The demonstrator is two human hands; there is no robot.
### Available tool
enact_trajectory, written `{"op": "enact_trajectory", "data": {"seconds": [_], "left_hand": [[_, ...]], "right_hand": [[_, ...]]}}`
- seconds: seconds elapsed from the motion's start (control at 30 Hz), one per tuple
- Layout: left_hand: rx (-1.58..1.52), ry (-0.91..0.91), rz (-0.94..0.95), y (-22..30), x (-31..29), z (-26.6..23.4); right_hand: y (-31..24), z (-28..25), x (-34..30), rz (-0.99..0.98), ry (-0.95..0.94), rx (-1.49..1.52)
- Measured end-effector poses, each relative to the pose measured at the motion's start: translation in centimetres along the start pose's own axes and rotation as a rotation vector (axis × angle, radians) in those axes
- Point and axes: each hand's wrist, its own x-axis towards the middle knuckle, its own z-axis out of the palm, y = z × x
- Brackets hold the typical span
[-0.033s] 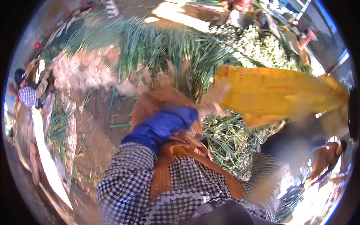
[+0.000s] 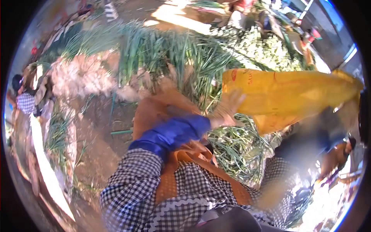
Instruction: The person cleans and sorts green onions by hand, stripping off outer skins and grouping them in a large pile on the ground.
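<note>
Apparently steadying a yellow sack [image 2: 290, 94] between two and three o'clock, perhaps for flatness, with left hand [image 2: 227, 111] open at its nine-o'clock edge and right hand [image 2: 347, 114] too blurred to tell any grip.

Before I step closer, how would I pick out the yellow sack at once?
Find the long bank of green leafy stalks across the upper middle of the view. Below its right end is the person's blurred left hand, and the yellow sack spreads from there toward the right rim. Unlike the stringy stalks beside it, it is one broad yellow sheet with red markings.
</note>
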Motion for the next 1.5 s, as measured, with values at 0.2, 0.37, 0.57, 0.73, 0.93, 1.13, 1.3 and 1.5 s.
{"op": "enact_trajectory", "data": {"seconds": [0.2,0.37,0.57,0.73,0.93,1.13,1.3,1.5], "left_hand": [[-0.538,-0.007,-0.279,10.3,2.7,0.5],[-1.175,0.114,-0.082,14.4,3.5,-5.9],[-1.034,0.437,-0.326,10.5,0.2,-10.9],[-0.057,0.695,-0.641,-1.7,-3.9,-20.3],[1.019,1.217,-0.496,-10.4,-25.2,-47.0],[1.231,0.652,-0.65,5.3,-39.2,-59.1],[1.573,0.114,-0.945,7.2,-49.0,-57.8],[0.853,0.101,-1.547,6.5,-60.0,-45.8]], "right_hand": [[-8.1,-4.3,0.8,-0.139,-0.004,-0.21],[-8.4,0.1,4.0,-0.175,-0.136,-0.272],[6.7,13.8,-1.0,0.167,-0.546,-0.164],[13.1,23.0,-11.6,0.425,-0.881,-0.157],[15.4,30.9,-18.7,0.485,-1.06,-0.081],[17.1,40.2,-23.8,0.635,-1.149,-0.028],[16.9,47.2,-27.1,0.849,-1.203,-0.064],[22.3,41.0,-41.5,1.156,-1.533,-0.228]]}}
